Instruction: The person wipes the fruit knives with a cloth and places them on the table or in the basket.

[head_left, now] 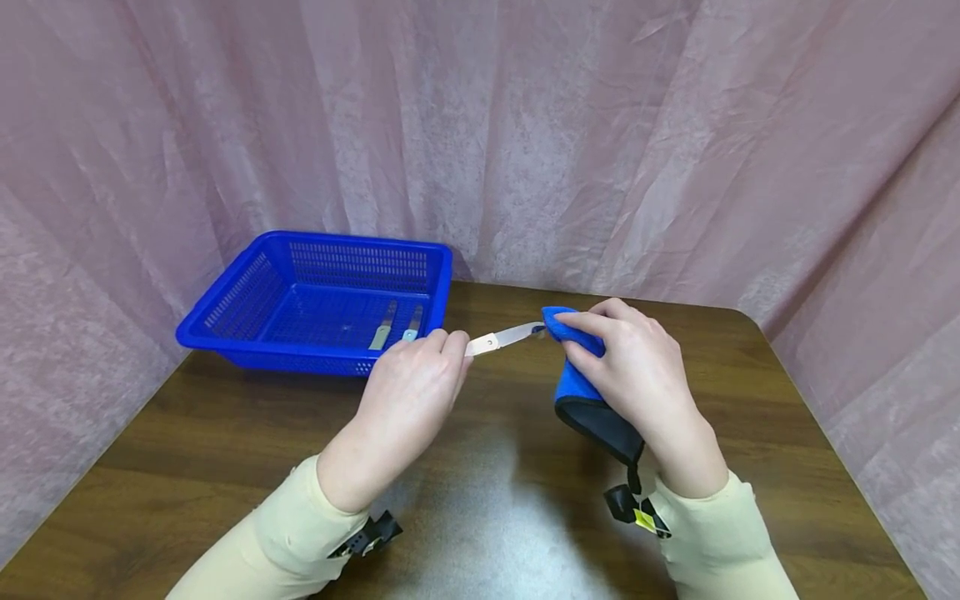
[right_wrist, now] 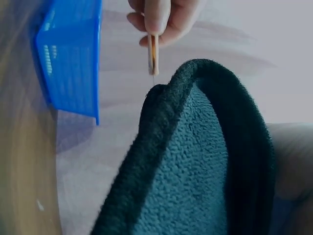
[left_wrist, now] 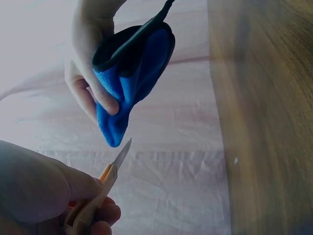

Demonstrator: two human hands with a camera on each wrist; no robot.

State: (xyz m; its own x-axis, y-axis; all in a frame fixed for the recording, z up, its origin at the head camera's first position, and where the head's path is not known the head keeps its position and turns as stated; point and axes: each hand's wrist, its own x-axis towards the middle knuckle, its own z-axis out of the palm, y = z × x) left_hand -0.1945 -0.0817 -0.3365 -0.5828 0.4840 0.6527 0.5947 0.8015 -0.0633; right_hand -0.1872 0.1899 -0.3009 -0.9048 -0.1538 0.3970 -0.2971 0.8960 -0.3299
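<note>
My left hand [head_left: 416, 379] grips a folding knife by its cream handle [head_left: 482, 344], with the blade [head_left: 517, 334] swung out and pointing right. The thumb lies along the handle in the left wrist view. A folded blue cloth [head_left: 576, 385] with black edging hangs from my right hand [head_left: 637, 367], pinched between thumb and fingers. In the left wrist view the pinched end of the cloth [left_wrist: 113, 132] is just above the blade tip [left_wrist: 128, 143]. The cloth's dark edge fills much of the right wrist view.
A blue plastic basket [head_left: 277, 346] stands at the back left of the wooden table [head_left: 712, 350]. Inside lie two more knives, one with a pale green handle [head_left: 380, 337] and one with a pale blue handle [head_left: 410, 334]. Pink curtains [head_left: 525, 167] hang behind and beside the table.
</note>
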